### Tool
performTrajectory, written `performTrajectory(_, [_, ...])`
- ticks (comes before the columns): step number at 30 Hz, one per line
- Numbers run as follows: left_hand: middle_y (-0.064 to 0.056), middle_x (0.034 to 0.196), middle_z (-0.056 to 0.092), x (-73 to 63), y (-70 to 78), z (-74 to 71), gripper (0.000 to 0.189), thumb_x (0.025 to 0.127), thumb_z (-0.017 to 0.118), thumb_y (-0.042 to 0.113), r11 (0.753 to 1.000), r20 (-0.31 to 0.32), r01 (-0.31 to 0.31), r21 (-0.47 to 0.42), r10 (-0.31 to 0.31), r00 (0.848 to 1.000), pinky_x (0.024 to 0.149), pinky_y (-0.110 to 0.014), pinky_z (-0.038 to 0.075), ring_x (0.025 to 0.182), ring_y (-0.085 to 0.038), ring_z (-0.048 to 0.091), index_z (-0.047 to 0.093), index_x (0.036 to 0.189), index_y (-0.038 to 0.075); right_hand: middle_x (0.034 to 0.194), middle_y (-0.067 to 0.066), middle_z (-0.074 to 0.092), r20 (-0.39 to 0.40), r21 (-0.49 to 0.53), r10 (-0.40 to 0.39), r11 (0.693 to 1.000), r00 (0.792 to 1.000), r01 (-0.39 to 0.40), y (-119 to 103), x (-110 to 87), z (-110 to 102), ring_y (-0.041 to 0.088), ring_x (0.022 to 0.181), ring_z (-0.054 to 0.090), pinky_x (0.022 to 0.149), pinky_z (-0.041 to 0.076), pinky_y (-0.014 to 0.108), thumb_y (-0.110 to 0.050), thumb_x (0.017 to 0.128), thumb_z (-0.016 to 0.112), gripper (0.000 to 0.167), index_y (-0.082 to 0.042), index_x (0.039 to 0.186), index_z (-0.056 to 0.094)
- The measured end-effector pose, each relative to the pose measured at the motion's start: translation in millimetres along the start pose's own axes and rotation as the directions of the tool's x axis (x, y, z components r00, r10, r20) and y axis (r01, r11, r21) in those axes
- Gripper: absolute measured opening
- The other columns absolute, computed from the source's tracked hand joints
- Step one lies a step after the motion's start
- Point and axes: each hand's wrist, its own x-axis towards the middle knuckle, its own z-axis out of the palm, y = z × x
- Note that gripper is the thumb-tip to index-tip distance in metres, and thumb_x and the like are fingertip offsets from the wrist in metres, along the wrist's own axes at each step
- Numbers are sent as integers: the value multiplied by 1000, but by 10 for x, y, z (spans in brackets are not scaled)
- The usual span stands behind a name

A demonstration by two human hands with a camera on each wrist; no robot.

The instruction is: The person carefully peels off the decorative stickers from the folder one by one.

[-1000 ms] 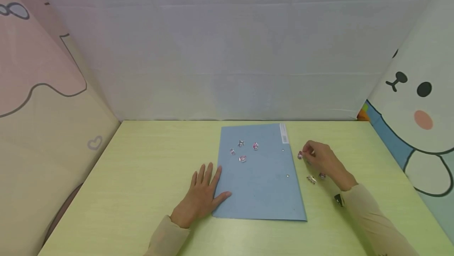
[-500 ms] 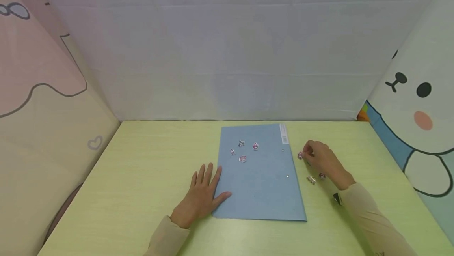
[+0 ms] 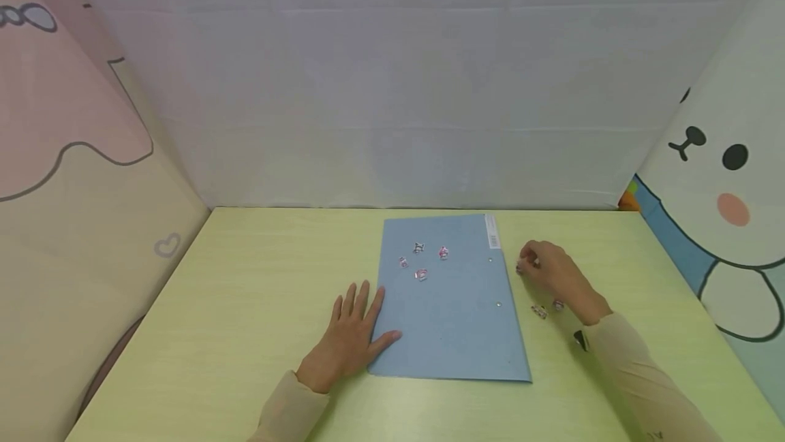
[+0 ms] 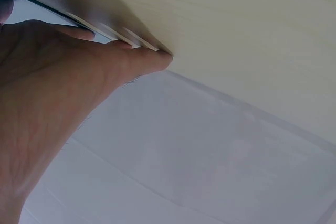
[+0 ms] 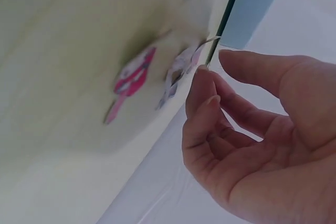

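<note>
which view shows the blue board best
The head view: nearly the whole blue board shows, its left edge partly under the left hand. Left wrist view shows a sliver; right wrist view, a cropped strip.

Pale yellow table (image 3: 276, 272), blue board (image 3: 454, 333), small cutouts (image 3: 539, 311)

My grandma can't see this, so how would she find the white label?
On the pale table lies a blue folder. In its far right corner sits the white label, a long strip, unlike the four small pictures nearby.
</note>
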Motion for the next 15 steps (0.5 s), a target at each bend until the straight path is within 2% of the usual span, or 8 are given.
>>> performTrajectory(7, [-33, 158, 33, -1, 25, -39, 78, 100, 60, 49, 999, 40, 33, 8, -34, 999, 113, -68, 26, 146, -54, 28, 40, 155, -1, 99, 20, 67, 6, 2, -1, 1000, 1000, 1, -63, 71, -16, 30, 86, 63, 76, 53, 49, -8, 100, 64, 16, 7, 107, 65])
performTrajectory(15, [-33, 157, 35, -1, 25, -30, 77, 99, 61, 48, 999, 29, 29, 13, -30, 999, 113, -68, 28, 145, -55, 29, 41, 155, -2, 99, 20, 66, -6, 22, -57, 998, 998, 57, -177, 139, -25, 30, 85, 64, 76, 54, 47, -5, 100, 64, 15, 8, 107, 63])
